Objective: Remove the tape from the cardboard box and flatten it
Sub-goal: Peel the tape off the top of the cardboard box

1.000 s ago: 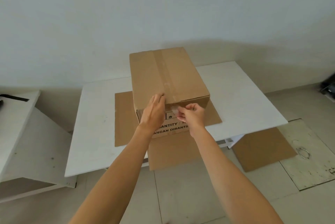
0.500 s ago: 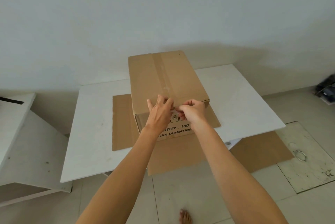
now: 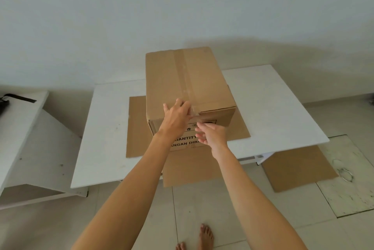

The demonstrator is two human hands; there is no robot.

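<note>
Cardboard box point(image 3: 188, 79) sits closed on flat cardboard on the desk point(image 3: 273, 108); left hand point(image 3: 176, 120) braces its near top edge at the tape point(image 3: 185, 73) end, apparently pinching it, right hand point(image 3: 212, 135) loosely open, empty, beside the front face

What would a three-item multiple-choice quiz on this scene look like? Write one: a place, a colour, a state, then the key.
1. Where does the cardboard box stand?
A. on the floor
B. on a flat cardboard sheet on the white table
C. on a chair

2. What colour is the print on the box's near face?
A. black
B. red
C. green

3. How is the tape on top of the box?
A. gone
B. cut through the middle
C. stuck along the seam

Key: B, sheet shows around the box's base; A, dark letters beside the right hand; C, strip runs unbroken to the left hand.
</note>
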